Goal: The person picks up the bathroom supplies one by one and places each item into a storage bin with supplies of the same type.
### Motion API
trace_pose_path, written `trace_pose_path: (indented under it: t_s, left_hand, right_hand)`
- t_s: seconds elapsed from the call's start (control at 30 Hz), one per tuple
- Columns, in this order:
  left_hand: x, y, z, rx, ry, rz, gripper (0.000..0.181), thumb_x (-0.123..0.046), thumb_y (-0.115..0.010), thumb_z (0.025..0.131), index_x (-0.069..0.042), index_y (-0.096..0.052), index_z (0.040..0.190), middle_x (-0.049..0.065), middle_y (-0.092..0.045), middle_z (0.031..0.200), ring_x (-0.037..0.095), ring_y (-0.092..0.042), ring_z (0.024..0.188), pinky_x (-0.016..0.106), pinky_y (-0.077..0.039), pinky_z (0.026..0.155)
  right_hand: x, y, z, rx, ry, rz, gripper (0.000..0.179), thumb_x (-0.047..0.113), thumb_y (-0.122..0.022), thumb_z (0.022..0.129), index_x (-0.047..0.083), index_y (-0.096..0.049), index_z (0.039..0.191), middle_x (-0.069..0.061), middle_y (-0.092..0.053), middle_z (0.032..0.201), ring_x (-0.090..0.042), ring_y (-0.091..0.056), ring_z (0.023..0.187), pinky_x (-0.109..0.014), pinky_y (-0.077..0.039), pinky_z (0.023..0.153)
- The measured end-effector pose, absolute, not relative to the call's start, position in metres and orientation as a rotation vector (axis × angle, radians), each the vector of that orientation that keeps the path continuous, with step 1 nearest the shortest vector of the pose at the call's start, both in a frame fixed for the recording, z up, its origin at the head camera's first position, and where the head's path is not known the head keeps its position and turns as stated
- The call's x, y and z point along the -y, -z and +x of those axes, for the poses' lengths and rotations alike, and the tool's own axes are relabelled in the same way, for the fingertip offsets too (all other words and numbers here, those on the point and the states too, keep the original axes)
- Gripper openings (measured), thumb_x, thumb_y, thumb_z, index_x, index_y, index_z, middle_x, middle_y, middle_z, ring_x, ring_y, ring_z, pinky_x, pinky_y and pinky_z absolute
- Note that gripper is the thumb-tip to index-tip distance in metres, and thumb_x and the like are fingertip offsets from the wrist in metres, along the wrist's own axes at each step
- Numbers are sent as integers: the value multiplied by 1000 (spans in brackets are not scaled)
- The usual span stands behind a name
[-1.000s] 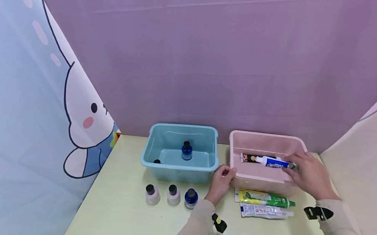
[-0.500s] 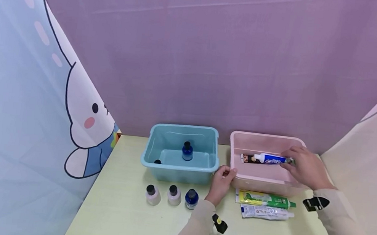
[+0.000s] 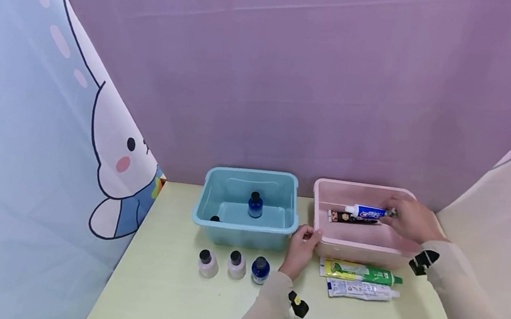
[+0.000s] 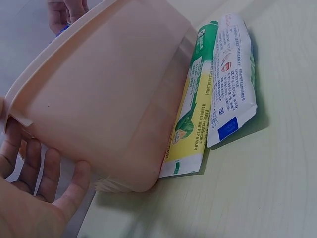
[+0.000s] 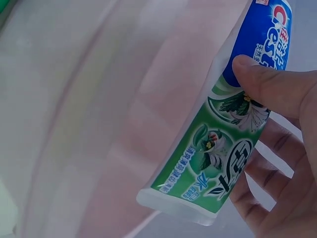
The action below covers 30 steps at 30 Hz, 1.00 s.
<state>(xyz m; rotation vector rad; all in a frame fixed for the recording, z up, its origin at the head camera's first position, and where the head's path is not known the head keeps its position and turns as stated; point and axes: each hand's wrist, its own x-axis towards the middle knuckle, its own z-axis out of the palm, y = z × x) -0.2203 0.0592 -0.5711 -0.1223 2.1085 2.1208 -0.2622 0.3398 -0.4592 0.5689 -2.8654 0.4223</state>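
Observation:
My right hand [image 3: 410,220] pinches a blue, white and green toothpaste tube [image 3: 369,212] between thumb and fingers, over the inside of the pink plastic bin [image 3: 367,252]. Its white cap points left in the head view; the flat crimped end of the same tube [image 5: 181,206] shows in the right wrist view. Below it on the bin's floor lies a black toothpaste tube [image 3: 347,218]. With thumb and fingers, my left hand [image 3: 298,250] holds the bin's near left corner at the rim. In the left wrist view the fingers [image 4: 49,171] bend under that rim.
A yellow-green toothpaste tube [image 3: 358,271] and a white one [image 3: 360,290] lie before the pink bin. To the left stands a blue bin [image 3: 247,237] with a blue bottle [image 3: 255,206] and another black cap inside. Two pale bottles [image 3: 237,267] and a dark blue one [image 3: 260,271] stand in front.
My right hand has shifted slightly left and away from me with the blue toothpaste tube, so more of the black tube shows. My left hand stays on the bin's corner.

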Motion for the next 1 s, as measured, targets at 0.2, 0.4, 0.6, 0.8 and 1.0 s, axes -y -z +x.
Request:
trace_pose_path:
  t_s: [0.2, 0.4, 0.6, 0.8, 1.0]
  left_hand:
    - [-62, 569, -218, -2107, -2101, -106, 19, -38, -63, 102, -20, -64, 98, -6, -58, 106, 12, -55, 98, 49, -54, 97]
    - [-61, 567, -218, -2098, -2110, -140, 16, -36, -63, 102, -20, -64, 97, -6, -58, 104, 13, -56, 97, 51, -53, 99]
    - [-59, 566, -219, -2104, -2116, -145, 20, -40, -64, 101, -20, -64, 97, -6, -58, 104, 12, -56, 96, 51, -53, 97]
    - [-56, 565, -220, -2111, -2106, -156, 16, -36, -63, 102, -21, -64, 96, -7, -58, 104, 13, -56, 97, 50, -54, 98]
    - [-56, 564, -219, -2109, -2104, -155, 18, -39, -65, 100, -21, -64, 96, -7, -59, 103, 12, -56, 96, 46, -55, 95]
  right_hand:
    - [-343, 464, -268, 2968, -456, 518, 21, 15, -84, 83, 9, -78, 101, -13, -74, 107, -30, -68, 94, -54, -56, 79]
    - [-344, 468, -282, 2984, -487, 587, 21, 13, -83, 83, 7, -77, 102, -7, -75, 98, -24, -67, 88, -51, -56, 80]
    - [-340, 469, -300, 3009, -463, 641, 23, 12, -83, 81, 6, -78, 102, -3, -75, 91, -20, -67, 84, -50, -55, 81]
    - [-332, 474, -309, 3037, -402, 619, 23, 13, -83, 80, 7, -78, 101, -5, -76, 92, -23, -69, 85, -52, -56, 82]
    - [-328, 476, -317, 3091, -383, 618, 14, 15, -83, 80, 12, -78, 92, 1, -73, 83, -16, -62, 73, -42, -53, 70]
